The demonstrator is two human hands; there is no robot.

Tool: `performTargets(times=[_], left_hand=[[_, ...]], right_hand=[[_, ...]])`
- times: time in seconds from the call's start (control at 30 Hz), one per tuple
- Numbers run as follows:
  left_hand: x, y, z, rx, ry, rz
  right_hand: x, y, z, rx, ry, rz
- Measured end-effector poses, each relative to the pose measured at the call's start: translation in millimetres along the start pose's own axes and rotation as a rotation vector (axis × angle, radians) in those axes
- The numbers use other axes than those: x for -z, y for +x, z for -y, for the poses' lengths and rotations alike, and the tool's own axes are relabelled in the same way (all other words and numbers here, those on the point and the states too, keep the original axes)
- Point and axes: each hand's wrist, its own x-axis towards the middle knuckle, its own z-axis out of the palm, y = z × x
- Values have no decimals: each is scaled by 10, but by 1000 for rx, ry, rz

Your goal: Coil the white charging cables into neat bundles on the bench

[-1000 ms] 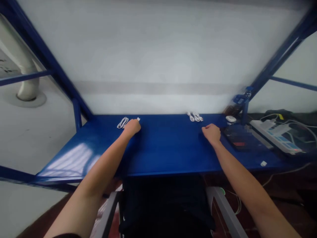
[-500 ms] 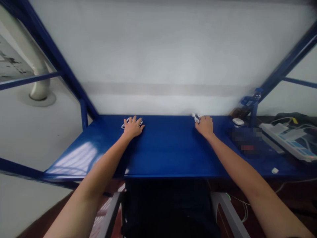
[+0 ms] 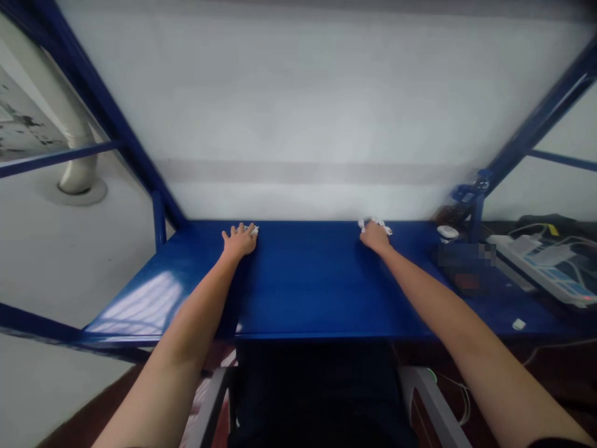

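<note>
My left hand (image 3: 239, 242), fingers spread, lies over a thin white cable (image 3: 255, 231), mostly covered, near the back edge of a glossy blue metal-framed table (image 3: 317, 280). Well apart, my right hand (image 3: 375, 237) curls at bundled white cables (image 3: 388, 230) along that edge; whether it grips them, I cannot tell.

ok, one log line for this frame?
left hand: fingers spread over white cable | right hand: at white bundles, grip unclear | place: far side of blue table
</note>
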Motion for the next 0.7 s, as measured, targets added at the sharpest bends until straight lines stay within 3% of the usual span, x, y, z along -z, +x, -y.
performTargets(times=[0.07,0.13,0.2,0.3,0.4,0.47,0.57,0.7], left_hand=[[17,-31,-33,12,26,-56],[20,-111,-164,-3,42,-189],[4,-227,-414,-56,-4,-295],[-55,-394,-950,-212,-285,-351],[-140,-498,-1452,-320,-750,-179],[-199,-541,-1645,-341,-998,-54],[-272,-599,-1682,-379,-1167,-17],[-278,-674,-1513,-440,-1259,58]], right_hand=[[-48,-65,43,-58,224,25],[-111,-162,125,-108,554,44],[-182,-285,249,-127,831,93],[-274,-501,475,-88,958,163],[-334,-724,650,46,1173,251],[-357,-855,699,179,1199,260],[-365,-992,689,390,1104,201],[-322,-1058,641,551,945,136]])
